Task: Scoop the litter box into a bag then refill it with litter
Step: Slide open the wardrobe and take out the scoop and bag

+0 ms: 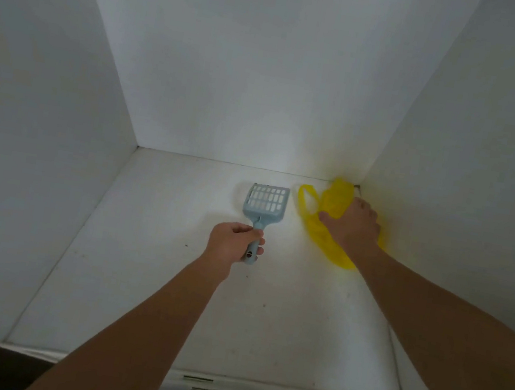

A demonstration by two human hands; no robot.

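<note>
Both bare arms are stretched forward. The left hand [235, 241], reached toward 12 o'clock, is curled round the scoop [266, 204] by its handle. The right hand [352, 224], at 2 o'clock from it, is laid knuckles-up on the bag [335, 200], thumb spread.

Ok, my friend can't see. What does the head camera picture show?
A person's left hand grips a blue scoop by its handle inside a white cupboard. Their right hand rests on a crumpled yellow bag in the back right corner.
</note>
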